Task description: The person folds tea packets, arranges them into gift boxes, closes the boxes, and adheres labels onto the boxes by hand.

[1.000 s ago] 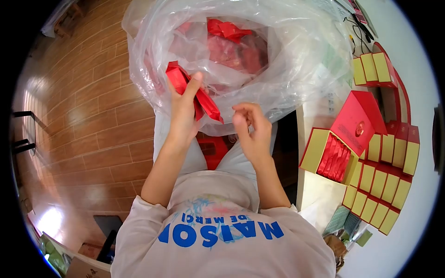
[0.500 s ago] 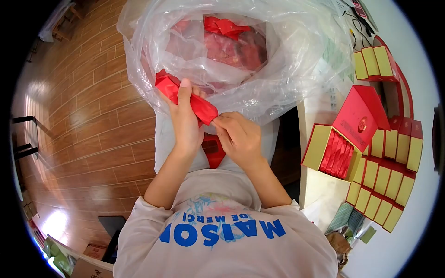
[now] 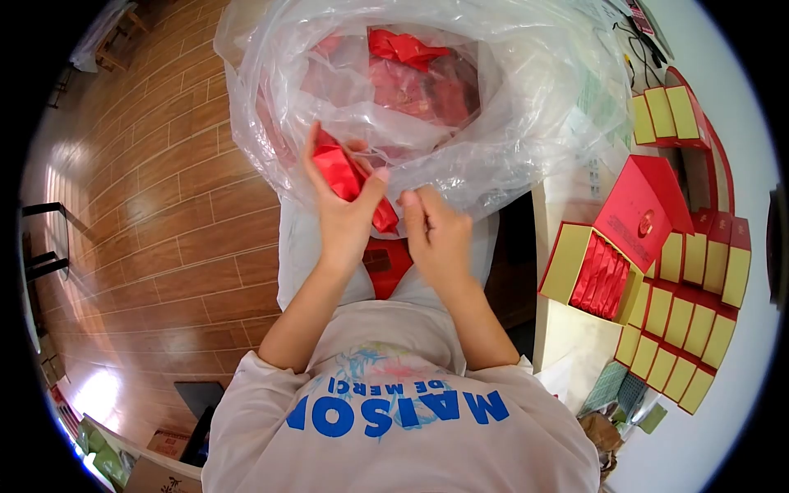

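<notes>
My left hand [image 3: 347, 226] is closed around red foil packets [image 3: 341, 172], held at a slant over my lap in front of the big plastic bag. How many packets it holds I cannot tell. To the right, my right hand [image 3: 442, 242] is apart from them, its fingers curled in and the thumb against them; anything inside is hidden. The clear plastic bag [image 3: 271, 99] gapes beyond both hands. A crumpled red packet [image 3: 407, 48] and more red wrapping lie inside it. On my lap between my thighs is a red item [image 3: 386, 267], partly covered by my shirt.
An open red and gold box [image 3: 567, 259], with its lid [image 3: 645, 201] raised, holds a row of several red packets [image 3: 602, 278] on the table to the right. Stacked gold and red boxes [image 3: 678, 316] stand behind it. Black cables [image 3: 649, 49] lie at the far right.
My right hand has let go of the packets' lower end and drawn away to the right, fingers curled. My left hand has turned the red packets more upright and shifted slightly right.
</notes>
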Available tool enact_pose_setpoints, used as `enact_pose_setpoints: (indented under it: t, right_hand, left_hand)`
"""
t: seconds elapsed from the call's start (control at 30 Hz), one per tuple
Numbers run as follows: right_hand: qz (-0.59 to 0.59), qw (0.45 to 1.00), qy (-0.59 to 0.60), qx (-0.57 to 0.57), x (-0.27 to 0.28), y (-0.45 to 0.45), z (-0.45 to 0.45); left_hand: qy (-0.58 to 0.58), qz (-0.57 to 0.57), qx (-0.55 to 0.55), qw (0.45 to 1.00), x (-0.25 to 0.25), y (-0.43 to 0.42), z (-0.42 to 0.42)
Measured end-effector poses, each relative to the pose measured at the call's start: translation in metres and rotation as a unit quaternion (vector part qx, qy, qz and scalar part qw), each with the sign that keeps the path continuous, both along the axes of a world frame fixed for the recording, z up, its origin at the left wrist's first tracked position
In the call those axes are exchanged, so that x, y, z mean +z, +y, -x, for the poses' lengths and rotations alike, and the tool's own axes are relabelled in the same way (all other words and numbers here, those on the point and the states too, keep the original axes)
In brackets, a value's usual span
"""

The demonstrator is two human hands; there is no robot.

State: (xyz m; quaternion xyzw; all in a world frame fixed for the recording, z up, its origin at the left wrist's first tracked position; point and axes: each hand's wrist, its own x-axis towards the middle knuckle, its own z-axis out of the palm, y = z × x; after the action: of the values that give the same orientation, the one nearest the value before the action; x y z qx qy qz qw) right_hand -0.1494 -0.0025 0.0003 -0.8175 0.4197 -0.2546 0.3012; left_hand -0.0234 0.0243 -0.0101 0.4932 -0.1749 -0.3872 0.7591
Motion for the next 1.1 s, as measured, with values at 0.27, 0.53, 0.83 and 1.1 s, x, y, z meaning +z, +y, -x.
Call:
enact_pose_setpoints:
  t: [0.27,0.53,0.83,1.1]
  right_hand:
    - [0.116,0.977,-0.150,0.097,0.026,-0.043,-0.019]
    - [0.172,0.981,0.083,0.021,-0.059,-0.216,-0.063]
    - [0.202,0.958,0.184,0.087,-0.073,-0.266,-0.072]
    - [-0.008,0.990,-0.130,-0.049,-0.007,-0.176,-0.025]
  left_hand:
    - [-0.245,0.013,-0.194,0.950,0.001,0.011,0.001]
    - [0.075,-0.018,-0.245,0.966,-0.009,0.017,-0.017]
    - [0.182,-0.046,-0.241,0.952,-0.022,0.033,-0.030]
    - [0.154,-0.025,-0.190,0.969,-0.017,0.024,-0.034]
